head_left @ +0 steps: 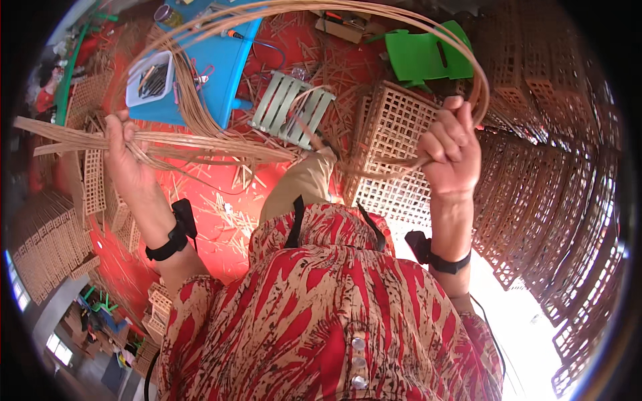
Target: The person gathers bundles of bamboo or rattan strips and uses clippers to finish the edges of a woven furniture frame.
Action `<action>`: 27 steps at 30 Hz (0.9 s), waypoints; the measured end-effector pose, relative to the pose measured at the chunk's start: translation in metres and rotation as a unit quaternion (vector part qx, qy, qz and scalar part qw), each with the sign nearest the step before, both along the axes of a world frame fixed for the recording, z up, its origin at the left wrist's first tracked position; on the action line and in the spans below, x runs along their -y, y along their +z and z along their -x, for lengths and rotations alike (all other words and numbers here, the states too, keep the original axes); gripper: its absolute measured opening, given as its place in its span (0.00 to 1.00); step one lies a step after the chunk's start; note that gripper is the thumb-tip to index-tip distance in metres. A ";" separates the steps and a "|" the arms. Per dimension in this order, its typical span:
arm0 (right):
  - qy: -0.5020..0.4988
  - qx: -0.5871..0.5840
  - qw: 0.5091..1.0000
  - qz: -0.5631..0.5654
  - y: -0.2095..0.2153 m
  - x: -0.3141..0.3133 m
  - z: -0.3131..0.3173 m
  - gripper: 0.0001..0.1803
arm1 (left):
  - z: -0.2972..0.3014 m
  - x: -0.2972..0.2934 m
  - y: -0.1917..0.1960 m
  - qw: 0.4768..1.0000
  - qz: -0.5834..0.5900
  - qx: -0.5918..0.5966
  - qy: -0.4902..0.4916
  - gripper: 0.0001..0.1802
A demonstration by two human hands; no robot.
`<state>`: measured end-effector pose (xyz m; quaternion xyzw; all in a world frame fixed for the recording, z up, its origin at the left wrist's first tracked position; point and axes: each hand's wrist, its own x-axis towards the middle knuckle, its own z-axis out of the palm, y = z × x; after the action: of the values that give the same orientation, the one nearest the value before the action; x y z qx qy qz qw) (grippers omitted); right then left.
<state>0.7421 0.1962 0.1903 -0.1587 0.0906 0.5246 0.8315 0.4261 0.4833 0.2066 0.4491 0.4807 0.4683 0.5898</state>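
My left hand (128, 157) is closed around a bundle of thin tan cane strips (207, 144), whose loose ends stick out to the left and toward the middle. From the hands, several strips rise into a wide arch (321, 5) along the top of the view, joining left side to right. My right hand (451, 144) is raised in a fist on the right end of these strips. Below that fist, a strip tail curls back over an open-lattice woven cane piece (401, 123). Both wrists wear black straps.
A blue table (231, 73) bears a white tray (148, 80) of dark tools and hanging cane strips. Nearby are a slatted pale-green stool (292, 107) and a green plastic chair (428, 57). Lattice stacks (548, 200) line the right; more (50, 247) stand left. Cane scraps litter the red floor (221, 214).
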 end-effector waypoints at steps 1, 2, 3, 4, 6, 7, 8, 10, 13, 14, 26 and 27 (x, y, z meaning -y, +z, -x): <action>-0.010 -0.012 0.999 -0.038 0.011 -0.003 0.000 0.20 | -0.002 0.002 0.001 1.000 -0.001 -0.006 -0.002 0.14; -0.015 0.016 0.998 -0.060 0.029 -0.006 -0.005 0.22 | -0.001 0.002 0.002 1.000 -0.001 -0.010 -0.016 0.14; -0.019 0.045 0.996 -0.078 0.052 -0.007 -0.012 0.23 | -0.001 0.004 0.004 1.000 -0.007 -0.007 -0.015 0.14; -0.012 0.073 0.991 -0.112 0.076 -0.009 -0.020 0.24 | -0.001 0.008 0.010 1.000 -0.010 -0.001 -0.025 0.14; 0.016 0.142 0.975 -0.170 0.127 -0.008 -0.050 0.26 | -0.007 0.010 0.018 0.998 -0.019 0.016 -0.055 0.15; 0.047 0.175 0.963 -0.198 0.145 -0.012 -0.062 0.26 | -0.006 0.013 0.021 0.998 -0.030 0.017 -0.046 0.15; 0.053 0.177 0.960 -0.211 0.160 -0.022 -0.064 0.26 | -0.011 0.015 0.023 0.999 -0.025 0.014 -0.042 0.15; 0.098 0.050 0.940 -0.324 0.182 -0.040 -0.058 0.18 | -0.011 0.022 0.030 0.998 -0.053 -0.018 -0.010 0.17; 0.132 0.040 0.943 -0.303 0.195 -0.052 -0.056 0.15 | 0.026 0.037 0.040 1.000 0.011 -0.005 -0.002 0.17; 0.141 0.039 0.945 -0.291 0.194 -0.052 -0.055 0.14 | 0.038 0.047 0.038 1.000 0.016 -0.012 0.012 0.16; 0.388 0.051 0.890 -0.234 0.208 -0.098 -0.017 0.18 | 0.107 0.104 0.016 0.990 0.100 -0.043 0.085 0.18; 0.417 0.045 0.877 -0.235 0.209 -0.106 -0.009 0.19 | 0.112 0.106 0.014 0.991 0.094 -0.038 0.093 0.18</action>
<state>0.7506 0.3017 0.3997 -0.0049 -0.1472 0.8207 0.5520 0.3145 0.3772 0.2203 0.3631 0.5840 0.4565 0.5646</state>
